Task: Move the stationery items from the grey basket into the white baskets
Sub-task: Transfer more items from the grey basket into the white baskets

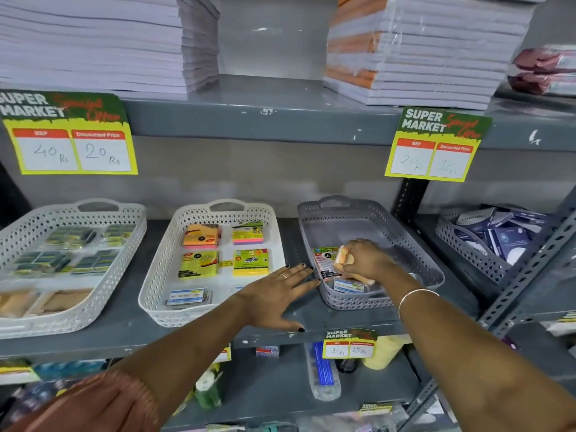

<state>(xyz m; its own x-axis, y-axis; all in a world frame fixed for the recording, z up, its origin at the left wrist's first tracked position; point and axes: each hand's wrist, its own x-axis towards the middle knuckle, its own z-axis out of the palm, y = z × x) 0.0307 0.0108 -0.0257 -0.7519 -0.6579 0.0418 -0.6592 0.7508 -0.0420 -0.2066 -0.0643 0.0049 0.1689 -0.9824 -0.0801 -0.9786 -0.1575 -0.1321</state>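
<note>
The grey basket (367, 213) stands on the shelf right of centre. Inside it my right hand (366, 260) is closed around an orange packet (343, 260). A red and green sticky-note pack (322, 260) and a small clear box with a blue label (349, 287) also lie in that basket. My left hand (280, 294) rests flat on the shelf with its fingers spread, fingertips touching the grey basket's left rim. The middle white basket (162, 269) holds sticky-note pads (251, 261) and a clear box (187, 297). The left white basket (103, 275) holds dark packets and wooden sticks.
Another grey basket (467, 244) of dark blue packs sits at the far right behind a slotted metal upright. Yellow price cards (436, 145) hang from the shelf above, which carries stacks of paper. The shelf below holds assorted goods.
</note>
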